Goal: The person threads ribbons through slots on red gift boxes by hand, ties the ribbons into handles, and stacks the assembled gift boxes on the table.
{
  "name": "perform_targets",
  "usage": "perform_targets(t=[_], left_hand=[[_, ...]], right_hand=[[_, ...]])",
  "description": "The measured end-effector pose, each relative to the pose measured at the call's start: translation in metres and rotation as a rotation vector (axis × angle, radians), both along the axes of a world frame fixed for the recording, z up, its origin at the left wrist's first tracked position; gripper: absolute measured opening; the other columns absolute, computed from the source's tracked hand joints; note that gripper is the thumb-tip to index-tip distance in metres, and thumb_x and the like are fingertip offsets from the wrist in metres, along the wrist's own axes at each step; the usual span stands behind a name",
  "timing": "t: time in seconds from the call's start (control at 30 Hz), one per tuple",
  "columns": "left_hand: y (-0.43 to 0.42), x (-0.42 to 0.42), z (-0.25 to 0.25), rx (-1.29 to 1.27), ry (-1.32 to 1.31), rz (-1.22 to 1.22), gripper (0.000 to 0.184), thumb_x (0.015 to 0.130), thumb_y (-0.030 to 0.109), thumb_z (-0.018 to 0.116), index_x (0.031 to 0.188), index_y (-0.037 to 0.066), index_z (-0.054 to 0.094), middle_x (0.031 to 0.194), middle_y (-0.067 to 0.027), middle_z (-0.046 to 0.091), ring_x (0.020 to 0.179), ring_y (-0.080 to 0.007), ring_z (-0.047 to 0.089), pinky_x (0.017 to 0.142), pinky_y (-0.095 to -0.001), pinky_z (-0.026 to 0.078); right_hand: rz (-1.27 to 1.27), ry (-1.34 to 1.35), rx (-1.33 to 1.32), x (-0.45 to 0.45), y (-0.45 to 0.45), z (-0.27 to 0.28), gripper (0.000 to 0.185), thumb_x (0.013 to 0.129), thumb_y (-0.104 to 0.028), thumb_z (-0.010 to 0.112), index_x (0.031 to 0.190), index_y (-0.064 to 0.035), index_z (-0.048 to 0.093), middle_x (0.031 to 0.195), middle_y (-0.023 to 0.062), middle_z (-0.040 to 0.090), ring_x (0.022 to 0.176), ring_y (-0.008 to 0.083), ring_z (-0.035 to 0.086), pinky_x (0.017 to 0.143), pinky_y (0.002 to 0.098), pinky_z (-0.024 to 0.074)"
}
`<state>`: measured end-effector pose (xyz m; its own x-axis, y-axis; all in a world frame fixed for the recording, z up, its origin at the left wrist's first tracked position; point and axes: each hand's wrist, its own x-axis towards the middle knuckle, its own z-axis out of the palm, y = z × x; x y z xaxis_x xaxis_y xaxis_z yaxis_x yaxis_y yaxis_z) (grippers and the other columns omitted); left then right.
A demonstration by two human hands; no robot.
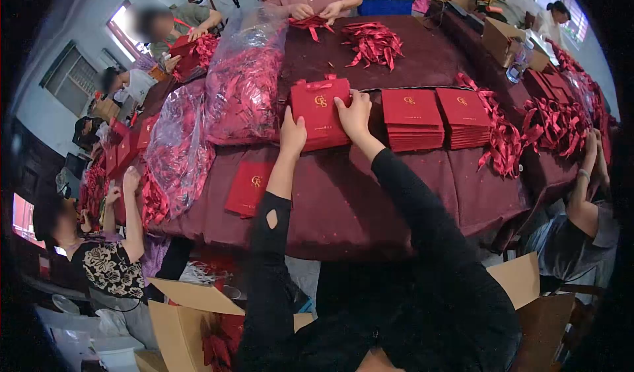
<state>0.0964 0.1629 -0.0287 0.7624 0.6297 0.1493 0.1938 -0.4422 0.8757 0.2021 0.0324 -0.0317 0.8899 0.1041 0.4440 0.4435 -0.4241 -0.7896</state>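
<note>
Between my two hands is a stack of red gift bags [319, 115] with a gold emblem and a red ribbon along the top edge. My left hand [292, 131] grips the stack's left side. On the upper right side, my right hand [356, 114] has its thumb on the front and its fingers around the edge. Right of that hand stand two more stacks, a nearer stack of red bags [414, 117] and a farther stack of red bags [464, 115]. Beside my left forearm, a loose red bag [247, 187] lies flat, partly hidden by the sleeve.
A dark red cloth [370, 207] covers the table. Clear plastic sacks of red ribbons [241, 88] stand at left, and a ribbon pile [373, 43] lies across the table. Open cardboard boxes [191, 319] sit below. Several people work around, one person's hands [317, 12] opposite.
</note>
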Motion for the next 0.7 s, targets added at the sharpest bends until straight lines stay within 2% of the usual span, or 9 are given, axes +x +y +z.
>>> perform_targets(t=[0.03,0.17,0.23,0.4,0.47,0.5,0.53,0.6,0.7], left_hand=[[-0.004,0.001,0.000,-0.009,0.007,-0.005,0.051,0.098,0.018,0.043,0.143,0.000,0.029,0.138,-0.0187,0.045,0.124,-0.0317,0.046,0.103,-0.0376,0.034],[-0.014,0.003,-0.005,-0.039,0.046,0.063,0.051,0.097,0.017,0.042,0.144,0.000,0.028,0.136,-0.0194,0.046,0.122,-0.0309,0.048,0.100,-0.0383,0.038],[-0.016,0.001,-0.002,-0.002,0.062,0.130,0.052,0.098,0.020,0.041,0.143,-0.001,0.028,0.137,-0.0206,0.045,0.124,-0.0312,0.047,0.101,-0.0380,0.037],[-0.001,-0.011,-0.010,0.117,-0.049,0.132,0.055,0.098,0.028,0.044,0.142,-0.002,0.031,0.142,-0.0209,0.040,0.128,-0.0321,0.043,0.106,-0.0357,0.032],[0.025,-0.038,-0.003,0.307,-0.017,0.082,0.053,0.096,0.031,0.048,0.136,-0.003,0.041,0.140,-0.0201,0.043,0.128,-0.0305,0.043,0.105,-0.0360,0.033],[0.030,-0.061,0.011,0.336,0.009,0.007,0.051,0.094,0.036,0.049,0.133,0.003,0.045,0.135,-0.0190,0.047,0.130,-0.0357,0.038,0.108,-0.0443,0.029],[0.044,-0.084,0.009,0.595,0.283,0.083,0.056,0.091,0.049,0.049,0.136,0.015,0.045,0.142,-0.0141,0.041,0.135,-0.0373,0.030,0.108,-0.0583,0.021],[0.038,-0.121,0.032,0.540,0.696,0.220,0.064,0.087,0.060,0.048,0.140,0.024,0.042,0.148,-0.0122,0.033,0.139,-0.0412,0.020,0.105,-0.0672,0.013],[0.087,-0.167,-0.017,0.297,0.767,0.062,0.076,0.080,0.068,0.052,0.142,0.028,0.037,0.149,-0.0192,0.029,0.136,-0.0466,0.024,0.106,-0.0651,0.018]], right_hand=[[-0.008,0.024,0.025,-0.002,0.001,-0.003,0.050,0.080,-0.030,0.070,0.117,-0.0008,0.055,0.118,0.0244,0.052,0.110,0.0414,0.049,0.094,0.0459,0.0406],[0.084,0.026,0.081,0.007,0.000,-0.015,0.051,0.083,-0.031,0.066,0.120,0.0017,0.053,0.116,0.0260,0.054,0.108,0.0409,0.052,0.093,0.0445,0.0425],[0.216,0.162,0.035,0.008,-0.005,-0.008,0.057,0.089,-0.035,0.060,0.132,-0.0010,0.042,0.126,0.0215,0.045,0.115,0.0403,0.045,0.095,0.0480,0.0394],[0.245,0.220,0.075,0.010,-0.005,-0.006,0.065,0.090,-0.037,0.057,0.135,0.0053,0.035,0.132,0.0260,0.040,0.121,0.0419,0.041,0.100,0.0470,0.0367],[0.077,-0.002,0.103,0.006,-0.002,-0.014,0.067,0.087,-0.034,0.061,0.133,0.0071,0.037,0.125,0.0310,0.047,0.116,0.0416,0.047,0.100,0.0437,0.0375],[0.118,0.017,0.026,-0.010,-0.014,0.006,0.068,0.090,-0.031,0.058,0.138,0.0071,0.027,0.140,0.0283,0.033,0.126,0.0431,0.036,0.105,0.0428,0.0329],[0.199,-0.140,0.086,-0.027,-0.026,0.020,0.064,0.089,-0.027,0.059,0.136,0.0064,0.031,0.137,0.0275,0.036,0.124,0.0427,0.038,0.104,0.0431,0.0335],[0.433,-0.266,0.170,-0.068,-0.048,0.038,0.047,0.088,-0.020,0.061,0.124,0.0036,0.044,0.126,0.0235,0.047,0.114,0.0403,0.047,0.097,0.0439,0.0383],[0.910,-0.004,-0.094,-0.132,-0.076,0.036,0.041,0.089,-0.030,0.061,0.114,0.0023,0.052,0.112,0.0223,0.056,0.103,0.0362,0.056,0.082,0.0400,0.0471]])
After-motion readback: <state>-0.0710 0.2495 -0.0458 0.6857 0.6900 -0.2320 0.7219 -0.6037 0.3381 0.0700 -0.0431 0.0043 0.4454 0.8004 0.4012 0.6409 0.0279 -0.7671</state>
